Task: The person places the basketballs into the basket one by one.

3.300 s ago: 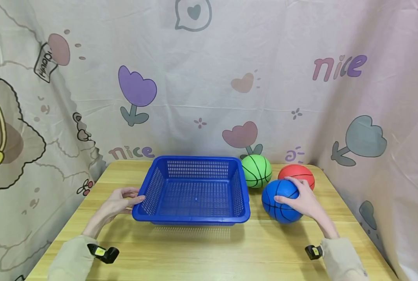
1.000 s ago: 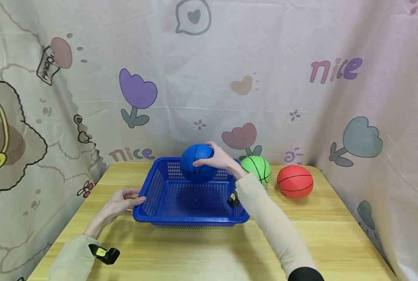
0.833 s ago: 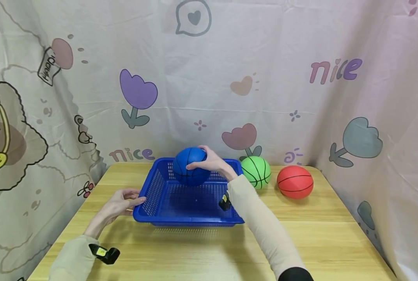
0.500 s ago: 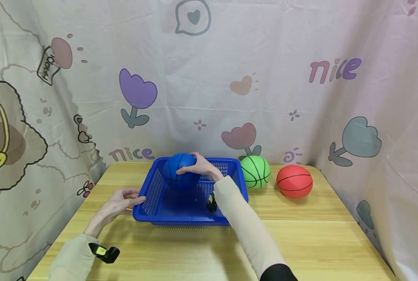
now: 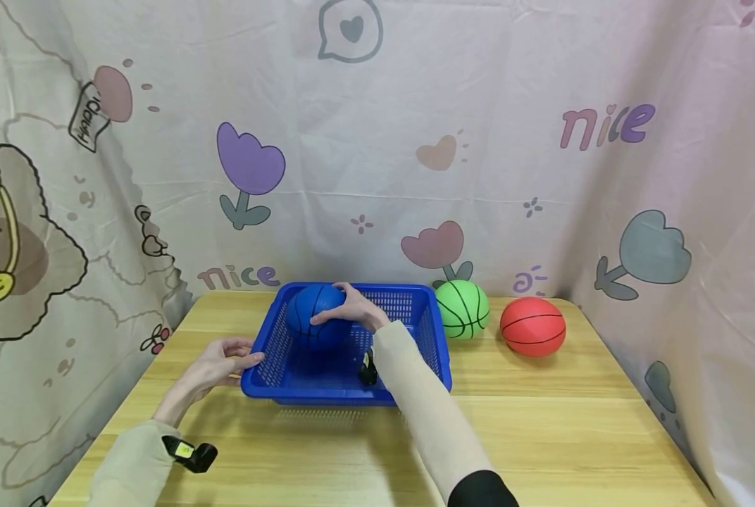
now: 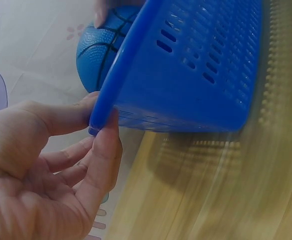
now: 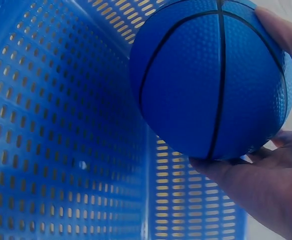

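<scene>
A blue toy basketball (image 5: 314, 318) with black lines is in my right hand (image 5: 355, 310), inside the left half of a blue plastic basket (image 5: 352, 393). In the right wrist view, fingers and thumb curve around the ball (image 7: 210, 80) near the basket's perforated wall; whether it touches the floor I cannot tell. My left hand (image 5: 219, 366) pinches the basket's left rim, with the thumb on top and fingers beneath, as the left wrist view shows (image 6: 61, 160). A green basketball (image 5: 463, 310) stands beside the basket's right wall, and a red basketball (image 5: 532, 326) lies farther right.
The basket is on a wooden table (image 5: 542, 422), its perforated sides casting a dotted shadow in front. A printed cloth curtain (image 5: 352, 141) hangs behind the table and at both sides. Black wrist cameras (image 5: 190, 454) sit on the sleeves.
My right hand took the blue basketball from beside the red one, over the basket's right side, then leftward and down into the basket. My left hand has stayed on the rim.
</scene>
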### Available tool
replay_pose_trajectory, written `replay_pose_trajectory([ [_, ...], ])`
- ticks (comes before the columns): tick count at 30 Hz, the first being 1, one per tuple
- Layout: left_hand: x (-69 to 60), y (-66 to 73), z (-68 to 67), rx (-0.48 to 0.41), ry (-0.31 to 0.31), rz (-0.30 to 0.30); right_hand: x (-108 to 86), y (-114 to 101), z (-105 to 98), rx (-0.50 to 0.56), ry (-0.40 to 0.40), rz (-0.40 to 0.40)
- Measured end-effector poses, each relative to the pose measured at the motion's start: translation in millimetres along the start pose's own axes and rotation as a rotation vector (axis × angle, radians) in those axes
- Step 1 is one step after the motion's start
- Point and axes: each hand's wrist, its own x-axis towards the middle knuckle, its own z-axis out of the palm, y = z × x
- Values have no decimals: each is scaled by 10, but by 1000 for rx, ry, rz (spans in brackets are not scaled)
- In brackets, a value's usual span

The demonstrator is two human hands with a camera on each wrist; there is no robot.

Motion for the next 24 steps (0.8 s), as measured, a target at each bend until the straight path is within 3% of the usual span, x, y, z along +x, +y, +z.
replay_pose_trajectory([
  [7, 2, 3, 2, 7, 3, -8, 40, 86, 58, 46, 8, 8],
  [14, 3, 15, 2, 1, 5, -15, 51, 81, 90, -22, 23, 16],
  [24, -3, 19, -4, 8, 7, -16, 54, 53, 143, -26, 12, 11],
])
